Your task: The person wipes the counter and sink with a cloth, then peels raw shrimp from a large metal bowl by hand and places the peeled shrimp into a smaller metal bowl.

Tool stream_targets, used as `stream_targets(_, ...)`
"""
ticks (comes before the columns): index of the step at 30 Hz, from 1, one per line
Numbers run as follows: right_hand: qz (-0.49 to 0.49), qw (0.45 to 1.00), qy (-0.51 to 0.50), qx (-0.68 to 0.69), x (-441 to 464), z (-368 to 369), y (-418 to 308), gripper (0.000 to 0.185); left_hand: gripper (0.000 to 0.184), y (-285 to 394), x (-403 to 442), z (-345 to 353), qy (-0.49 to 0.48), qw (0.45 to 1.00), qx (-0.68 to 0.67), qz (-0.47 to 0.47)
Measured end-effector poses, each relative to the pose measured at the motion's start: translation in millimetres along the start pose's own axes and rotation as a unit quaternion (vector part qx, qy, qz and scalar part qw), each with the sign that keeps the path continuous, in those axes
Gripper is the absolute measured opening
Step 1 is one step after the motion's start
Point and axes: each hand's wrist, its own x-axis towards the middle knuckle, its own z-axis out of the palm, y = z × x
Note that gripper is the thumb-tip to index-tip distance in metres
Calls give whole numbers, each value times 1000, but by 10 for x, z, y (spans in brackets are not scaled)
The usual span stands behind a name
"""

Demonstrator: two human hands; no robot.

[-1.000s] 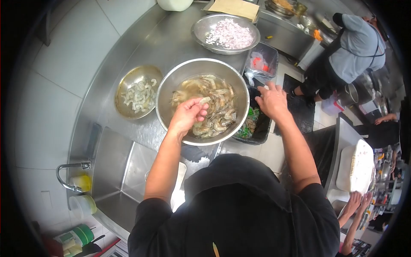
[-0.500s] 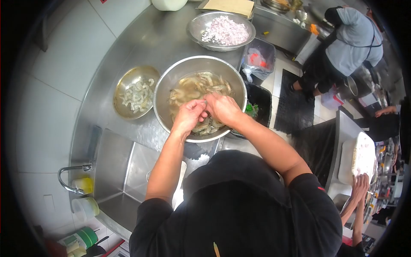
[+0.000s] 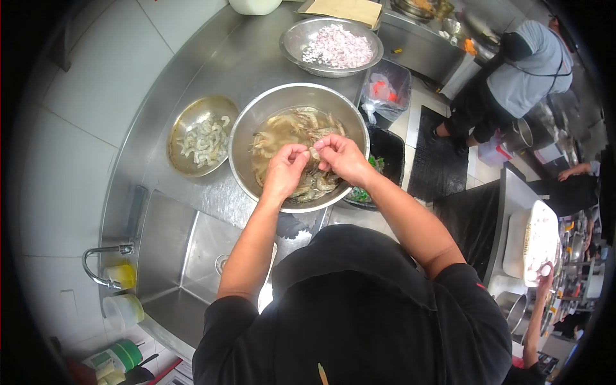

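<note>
A large steel bowl point(image 3: 247, 115) holds unpeeled shrimp point(image 3: 308, 120) in cloudy water. Over it my two hands meet with a small pale shrimp point(image 3: 314, 154) between their fingertips. My right hand point(image 3: 343, 159) pinches this shrimp with thumb and forefinger. The curled fingers of my left hand point(image 3: 285, 170) close in a pinch against its other side. Peeled shrimp point(image 3: 204, 141) lie in a smaller metal bowl point(image 3: 179, 163) to the left of the large one.
Chopped onion fills part of a metal bowl point(image 3: 292, 45) behind. A sink point(image 3: 173, 276) with a tap point(image 3: 96, 273) lies at the left front. Bins point(image 3: 391, 90) stand right of the counter. One person point(image 3: 526, 70) stands beyond; another's hand point(image 3: 545, 276) is at a white tray point(image 3: 513, 244).
My hands have drawn slightly apart and the pale shrimp now shows between them. At the right, the co-worker's hands have moved at the white tray.
</note>
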Motion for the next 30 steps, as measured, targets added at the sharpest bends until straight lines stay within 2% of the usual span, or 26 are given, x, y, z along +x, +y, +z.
stream_targets(8,-100,984,-3,-146,-52,47,77,13,23,-25,17,-24,-67,990,-97,-82)
stream_targets(11,-128,972,84,-179,-66,48,20,14,21,-56,44,-71,-60,987,-111,-97)
stream_targets(14,-228,926,105,-282,-64,7,12,19,20,-21,39,-69,-46,985,-129,-107)
stream_targets(17,-270,902,67,-330,-124,66,-65,21,19,-37,53,-58,-62,981,-138,-121)
stream_targets(21,-240,887,25,-394,-116,128,-1,27,18,-21,37,-25,-86,980,-125,-125)
stream_targets(24,-215,898,38,-382,-100,116,21,29,16,-14,23,-4,-88,982,-119,-116)
stream_targets(27,-55,970,41,-233,-90,65,-80,28,15,-26,27,-12,-79,979,-143,-121)
stream_targets(30,12,990,-8,-141,-98,36,-101,26,18,-33,41,-27,-59,972,-183,-133)
